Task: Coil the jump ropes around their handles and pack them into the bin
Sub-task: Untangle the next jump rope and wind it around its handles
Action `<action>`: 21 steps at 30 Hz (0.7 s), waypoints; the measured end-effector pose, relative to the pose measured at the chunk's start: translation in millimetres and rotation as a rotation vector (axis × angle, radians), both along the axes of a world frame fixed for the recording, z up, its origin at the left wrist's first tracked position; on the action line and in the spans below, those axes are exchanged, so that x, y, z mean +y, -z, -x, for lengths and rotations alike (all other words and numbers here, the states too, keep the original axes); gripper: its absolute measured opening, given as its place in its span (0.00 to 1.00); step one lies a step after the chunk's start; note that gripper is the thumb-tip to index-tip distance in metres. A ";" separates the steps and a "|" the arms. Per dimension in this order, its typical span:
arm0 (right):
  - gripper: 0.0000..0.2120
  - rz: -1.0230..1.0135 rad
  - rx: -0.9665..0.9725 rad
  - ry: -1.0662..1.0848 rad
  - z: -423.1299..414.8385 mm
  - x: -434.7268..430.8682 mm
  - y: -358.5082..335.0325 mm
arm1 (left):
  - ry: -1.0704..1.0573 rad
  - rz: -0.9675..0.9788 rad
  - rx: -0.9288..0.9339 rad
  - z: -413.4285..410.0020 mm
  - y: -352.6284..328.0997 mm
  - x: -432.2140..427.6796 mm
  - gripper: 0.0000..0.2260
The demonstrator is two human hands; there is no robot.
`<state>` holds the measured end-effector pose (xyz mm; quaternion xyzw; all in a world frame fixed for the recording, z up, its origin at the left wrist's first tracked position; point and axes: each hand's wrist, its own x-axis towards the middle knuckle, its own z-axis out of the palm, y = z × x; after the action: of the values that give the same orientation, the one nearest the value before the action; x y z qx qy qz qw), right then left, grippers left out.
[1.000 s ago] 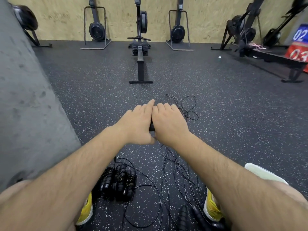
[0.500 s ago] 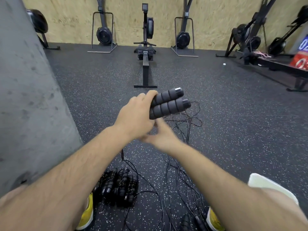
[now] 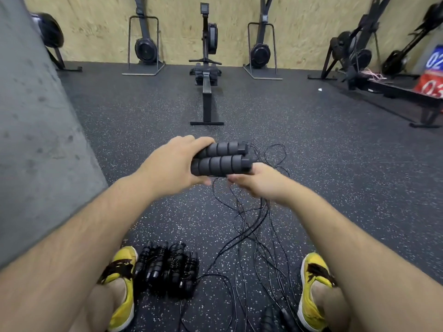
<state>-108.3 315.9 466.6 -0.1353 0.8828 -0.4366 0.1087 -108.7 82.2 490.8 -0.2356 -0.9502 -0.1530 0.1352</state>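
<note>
my left hand (image 3: pixel 171 164) grips the two foam handles (image 3: pixel 221 161) side by side, raised above the floor (image 3: pixel 335 188), caps pointing right. my right hand (image 3: pixel 260 183) sits just under those caps, blurred; i cannot tell whether it pinches the cord. the loose rope (image 3: pixel 251 226) hangs from there and tangles across the floor between my yellow shoes (image 3: pixel 124 283). a pile of coiled ropes (image 3: pixel 167 269) lies beside the left one.

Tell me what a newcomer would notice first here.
Dead centre, the left hand holds two black foam jump rope handles side by side, the right hand at their rope end. Loose black rope trails to the floor, and coiled jump ropes lie beside the left yellow shoe.
</note>
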 end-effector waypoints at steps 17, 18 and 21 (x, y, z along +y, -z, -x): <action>0.17 -0.360 0.431 0.302 -19.7 -5.5 -1.8 | -0.143 0.318 0.167 -2.1 23.6 16.6 0.49; 0.16 -0.384 0.444 0.313 -20.1 -7.0 -1.3 | -0.139 0.306 0.178 -1.8 24.7 17.8 0.47; 0.12 -0.494 0.485 0.281 -27.0 -11.2 -7.5 | -0.148 0.293 0.181 1.0 25.5 17.5 0.43</action>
<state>-81.2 304.7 474.1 -0.0819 0.9715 -0.1765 -0.1352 -109.7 99.7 465.3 -0.1952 -0.9609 0.0193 0.1955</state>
